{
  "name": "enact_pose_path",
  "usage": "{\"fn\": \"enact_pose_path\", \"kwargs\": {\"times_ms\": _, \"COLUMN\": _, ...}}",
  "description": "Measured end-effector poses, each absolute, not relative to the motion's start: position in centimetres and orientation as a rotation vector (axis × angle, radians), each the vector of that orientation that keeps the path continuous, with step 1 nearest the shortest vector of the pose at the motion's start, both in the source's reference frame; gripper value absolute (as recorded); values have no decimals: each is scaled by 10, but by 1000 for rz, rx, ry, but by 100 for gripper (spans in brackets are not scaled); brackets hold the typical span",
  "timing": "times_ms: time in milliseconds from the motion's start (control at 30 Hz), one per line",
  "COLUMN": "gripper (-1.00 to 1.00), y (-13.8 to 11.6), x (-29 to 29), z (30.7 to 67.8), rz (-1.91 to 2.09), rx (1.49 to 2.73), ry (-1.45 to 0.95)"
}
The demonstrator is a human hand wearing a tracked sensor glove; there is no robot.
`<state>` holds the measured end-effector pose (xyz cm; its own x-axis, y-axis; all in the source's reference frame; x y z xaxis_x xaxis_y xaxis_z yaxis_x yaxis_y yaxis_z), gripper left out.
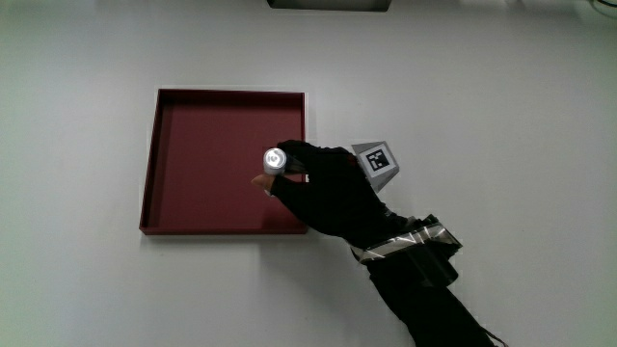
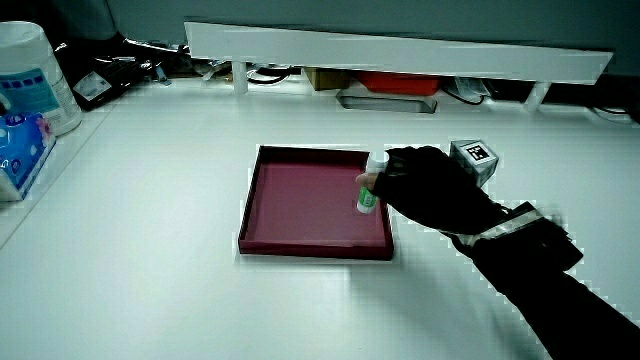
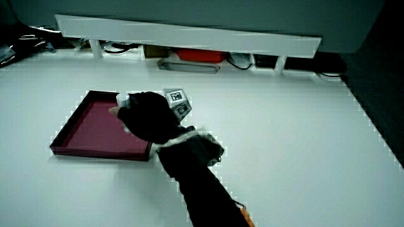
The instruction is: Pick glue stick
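The glue stick point(image 1: 276, 160) is a small white tube with a grey-white cap, held upright over the dark red tray point(image 1: 193, 125). In a side view its white cap and green label point(image 2: 370, 190) show just in front of the glove. The hand point(image 1: 318, 188) is shut on the glue stick, fingers wrapped round its body, above the tray's edge nearest the forearm. In a side view the hand point(image 3: 145, 113) covers most of the glue stick point(image 3: 122, 98); only its cap peeks out. The patterned cube point(image 1: 376, 160) sits on the hand's back.
The red tray point(image 2: 300, 245) lies on the white table and holds nothing else I can see. A low white partition point(image 2: 400, 50) runs along the table's edge farthest from the person. A white canister point(image 2: 30, 85) and blue packet point(image 2: 20, 150) stand at the table's edge.
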<state>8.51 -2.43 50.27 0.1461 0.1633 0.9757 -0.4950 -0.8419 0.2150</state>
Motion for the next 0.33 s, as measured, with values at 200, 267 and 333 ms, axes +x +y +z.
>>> {"fn": "enact_pose_path", "kwargs": {"times_ms": 200, "gripper": 100, "y": -29, "x": 105, "z": 487, "rz": 1740, "rx": 1973, "ry": -309}}
{"fn": "enact_pose_path", "kwargs": {"times_ms": 267, "gripper": 100, "y": -31, "x": 111, "z": 483, "rz": 1744, "rx": 2001, "ry": -324}}
{"fn": "enact_pose_path", "kwargs": {"times_ms": 333, "gripper": 100, "y": -33, "x": 117, "z": 476, "rz": 1746, "rx": 2008, "ry": -311}}
